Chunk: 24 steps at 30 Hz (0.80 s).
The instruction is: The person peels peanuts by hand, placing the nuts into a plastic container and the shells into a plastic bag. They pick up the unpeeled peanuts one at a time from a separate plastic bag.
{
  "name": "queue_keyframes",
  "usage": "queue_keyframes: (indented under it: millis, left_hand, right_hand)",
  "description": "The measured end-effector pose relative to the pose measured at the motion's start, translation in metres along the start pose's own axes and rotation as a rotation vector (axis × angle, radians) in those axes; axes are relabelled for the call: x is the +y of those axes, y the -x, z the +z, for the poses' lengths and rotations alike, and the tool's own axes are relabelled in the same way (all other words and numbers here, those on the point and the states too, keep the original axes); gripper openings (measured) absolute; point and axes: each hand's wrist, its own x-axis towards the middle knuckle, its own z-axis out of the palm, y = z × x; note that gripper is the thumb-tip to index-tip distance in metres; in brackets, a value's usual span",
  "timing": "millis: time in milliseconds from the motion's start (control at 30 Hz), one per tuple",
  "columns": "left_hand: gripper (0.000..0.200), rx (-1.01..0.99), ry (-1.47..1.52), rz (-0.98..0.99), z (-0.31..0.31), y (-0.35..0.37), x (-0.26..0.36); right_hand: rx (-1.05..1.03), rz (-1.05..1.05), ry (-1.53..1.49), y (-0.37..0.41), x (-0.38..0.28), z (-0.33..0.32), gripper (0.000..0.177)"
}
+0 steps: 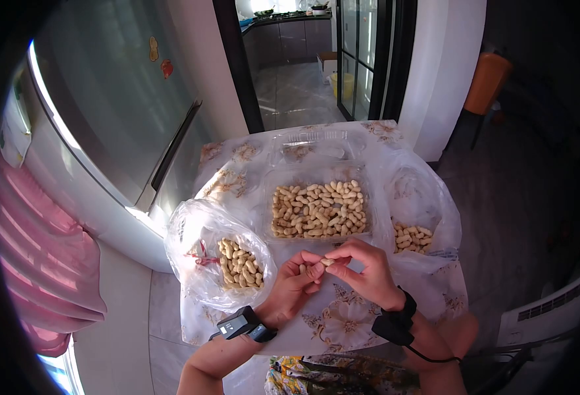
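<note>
Here, right hand [363, 264]: thumb and forefinger pinched on a single peanut [328, 262].
Left hand [293, 284]: thumb and fingers drawn together at the other end of that same peanut, its tips meeting those of the right hand.
Peanut in the fingers: held above the surface [346, 329], just on the near side of the clear plastic box.
Wrists: a black device with a pale screen [236, 324] on the left, a black strapped unit [395, 322] with a cable on the right.
Clear plastic box [369, 232]: straight ahead of the hands, with unshelled peanuts [319, 209] spread over its floor; its clear lid [306, 139] lies back on the far side.
Left plastic bag [191, 224]: clear, mouth spread, with a heap of peanuts [240, 264] and a red tie [202, 257] at its side.
Right plastic bag [434, 191]: clear, slack, with a smaller heap of peanuts [413, 238] at its near end.
Surface covering: pale cloth with brown flowers.
Farther left: a refrigerator [119, 99] and a pink cloth [46, 243].
Farther right: an orange stool [487, 82] in shadow.
Beyond the doorway: a kitchen with a yellow bin [346, 85] on the floor.
</note>
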Motion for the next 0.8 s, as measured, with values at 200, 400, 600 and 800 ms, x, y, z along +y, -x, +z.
queue_keyframes:
  millis: [200,400,600,800]
  left_hand:
    - [0.012,-0.045,0.034,0.006,-0.0037,-0.0011,-0.0011]
    - [0.015,-0.041,0.06,-0.046,-0.0026,-0.0011,-0.0001]
    - [0.014,-0.039,0.026,-0.011,-0.003,-0.0016,-0.0015]
    - [0.013,-0.049,0.018,-0.004,-0.0025,-0.001,-0.0012]
  right_hand:
    - [0.043,0.042,-0.002,0.0005,-0.0001,-0.0003,0.016]
    - [0.031,-0.023,0.028,-0.0007,0.0012,-0.0005,0.016]
    - [0.043,0.008,0.015,0.0,0.0006,-0.0006,0.019]
    - [0.036,0.02,0.011,0.0001,0.0006,-0.0004,0.019]
